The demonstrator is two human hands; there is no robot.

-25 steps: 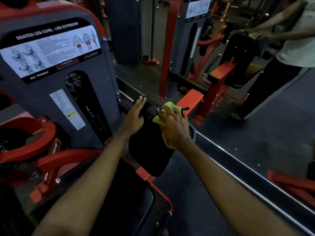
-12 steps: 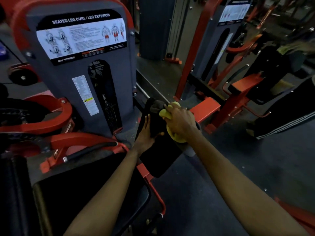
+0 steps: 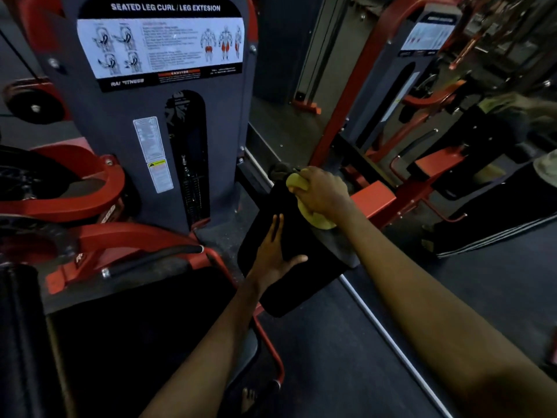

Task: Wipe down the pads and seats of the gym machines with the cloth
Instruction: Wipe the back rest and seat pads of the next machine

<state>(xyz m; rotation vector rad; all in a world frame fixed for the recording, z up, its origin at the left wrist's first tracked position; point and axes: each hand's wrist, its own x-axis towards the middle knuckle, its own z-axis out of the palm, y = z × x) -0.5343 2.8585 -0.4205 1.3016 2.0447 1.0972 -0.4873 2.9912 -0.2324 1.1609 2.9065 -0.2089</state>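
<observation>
Right hand (image 3: 322, 193) curls around the yellow cloth (image 3: 320, 221), pressing it on the upper edge of the black pad (image 3: 289, 236) and hiding most of it; only folds show at its 10 and 6 o'clock. Left hand (image 3: 272, 251), at 7 o'clock from it, lies flat with fingers straight on the pad's face. At the pad's 7 o'clock, the seat (image 3: 135, 342) is too dark to make out.

Left grip (image 3: 272, 251) flat, right grip (image 3: 324, 191) curled
</observation>
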